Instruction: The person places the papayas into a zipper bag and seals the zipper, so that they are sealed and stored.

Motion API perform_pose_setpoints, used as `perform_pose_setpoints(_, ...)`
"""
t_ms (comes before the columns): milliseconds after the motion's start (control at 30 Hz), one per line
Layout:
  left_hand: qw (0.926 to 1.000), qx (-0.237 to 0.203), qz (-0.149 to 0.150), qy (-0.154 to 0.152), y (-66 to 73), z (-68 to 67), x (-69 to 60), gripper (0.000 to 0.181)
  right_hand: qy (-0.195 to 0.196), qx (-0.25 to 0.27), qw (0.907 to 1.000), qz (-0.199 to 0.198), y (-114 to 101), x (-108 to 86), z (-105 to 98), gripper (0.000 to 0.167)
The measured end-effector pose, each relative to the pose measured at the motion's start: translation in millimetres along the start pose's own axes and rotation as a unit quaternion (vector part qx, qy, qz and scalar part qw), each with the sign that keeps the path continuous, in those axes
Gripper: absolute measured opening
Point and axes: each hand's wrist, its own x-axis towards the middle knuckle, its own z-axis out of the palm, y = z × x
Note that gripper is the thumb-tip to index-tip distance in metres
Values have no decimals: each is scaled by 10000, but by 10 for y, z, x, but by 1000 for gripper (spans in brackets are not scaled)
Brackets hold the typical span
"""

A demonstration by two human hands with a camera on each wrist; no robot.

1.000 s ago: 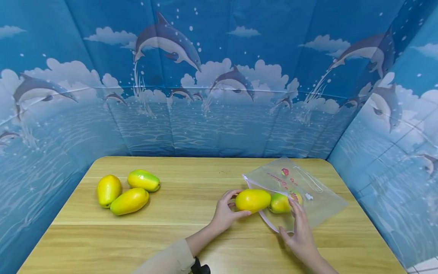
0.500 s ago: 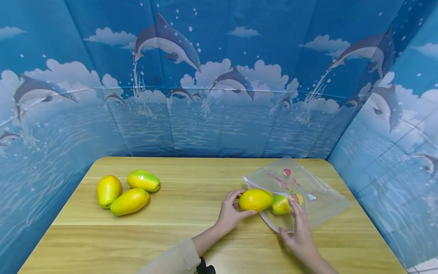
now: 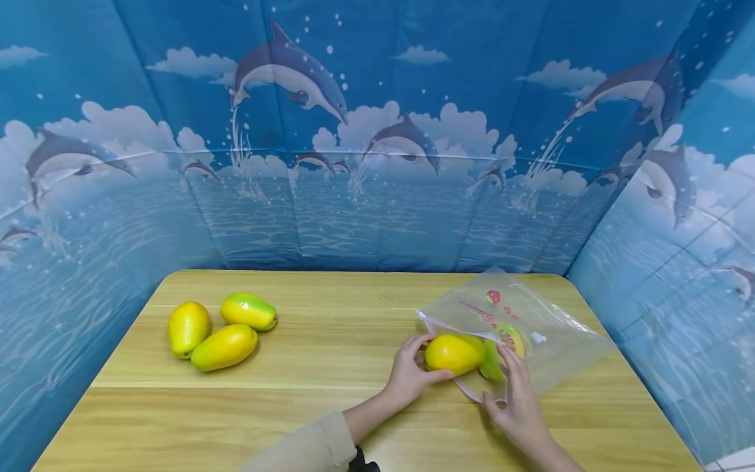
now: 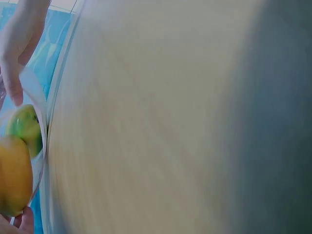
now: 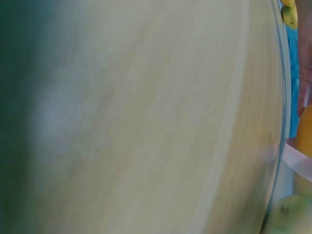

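Note:
My left hand [image 3: 409, 375] grips a yellow mango [image 3: 454, 354], thumb below and fingers on its far side, at the mouth of a clear zip bag [image 3: 560, 351]. The bag, frosted with red prints and a pale pink rim, lies on the right of the table. A green-and-yellow mango [image 3: 491, 362] is inside, partly hidden by the held mango and my fingers. With thumb and fingers my right hand [image 3: 520, 401] holds the near upper edge of the opening. The left wrist view shows the held mango [image 4: 13, 175] against the opening, the greener mango [image 4: 27, 127] behind it.
Several mangoes lie to the left on the wooden table [image 3: 318, 367]: one upright-lying mango [image 3: 189, 329], a slanted mango [image 3: 224, 347] and a greener mango [image 3: 248, 311]. A blue dolphin-print curtain [image 3: 366, 216] stands behind and at both sides of the table.
My left hand has moved right with the mango, bringing it into the bag's mouth. The inner mango has shifted right and turned. My right hand has stayed almost still.

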Motion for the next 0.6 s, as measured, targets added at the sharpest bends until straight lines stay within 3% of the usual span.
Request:
perform_pose_setpoints(200, 10000, 40, 18, 42, -73, 105, 10, 58, 20, 13, 9999, -106, -13, 6, 4, 100)
perform_pose_setpoints(600, 9996, 40, -41, 286, -30, 214, 19, 60, -7, 347, 9993, -108, -45, 30, 2, 103)
